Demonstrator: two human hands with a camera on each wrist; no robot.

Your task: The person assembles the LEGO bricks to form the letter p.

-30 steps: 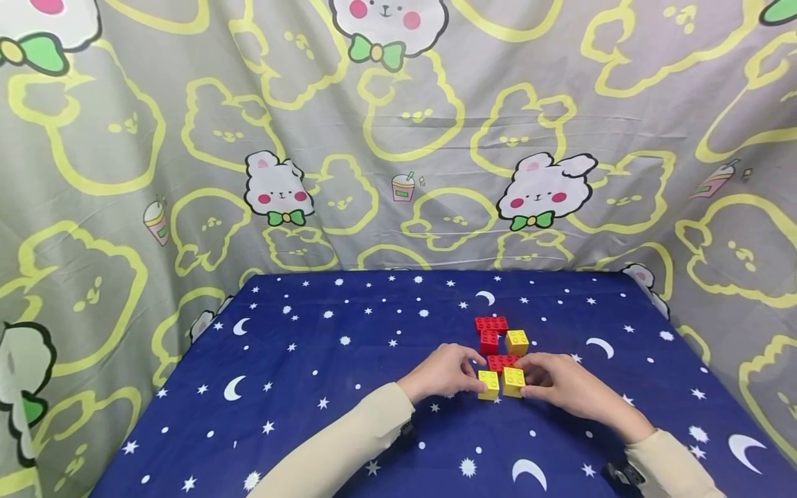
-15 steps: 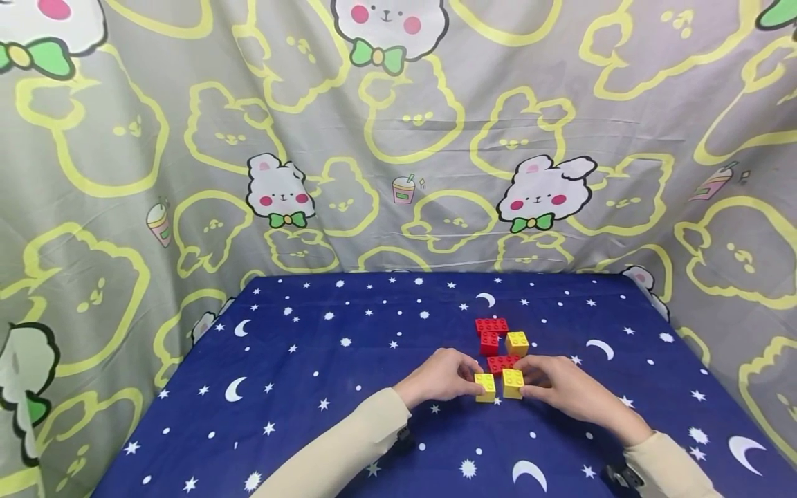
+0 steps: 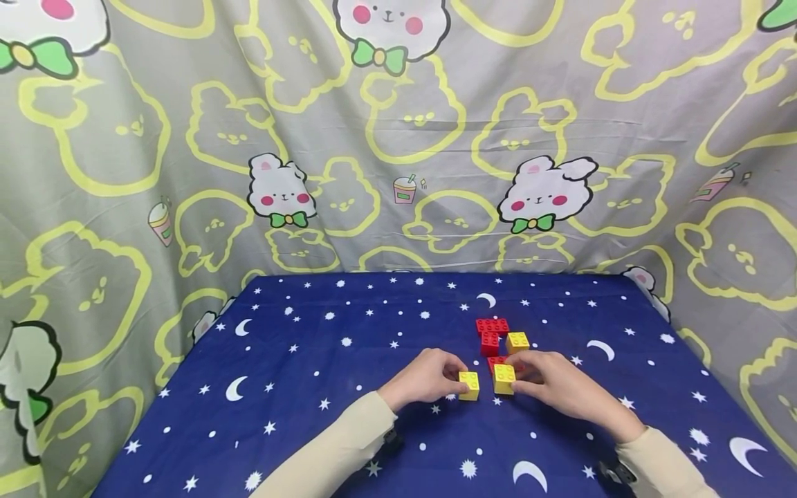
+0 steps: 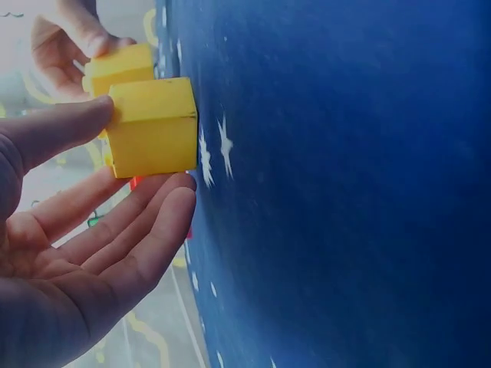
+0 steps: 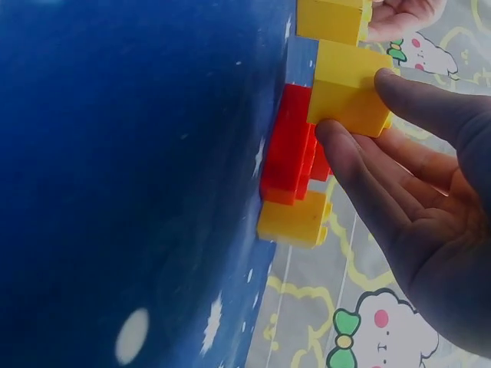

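With my left hand I pinch the left yellow block between thumb and fingers, and my right hand grips the right yellow block likewise, the 2 apart. Just behind the latter lies a partly hidden red brick; farther off sit a shorter red brick, a 3rd yellow block beside it, and a long red brick, on starry blue cloth
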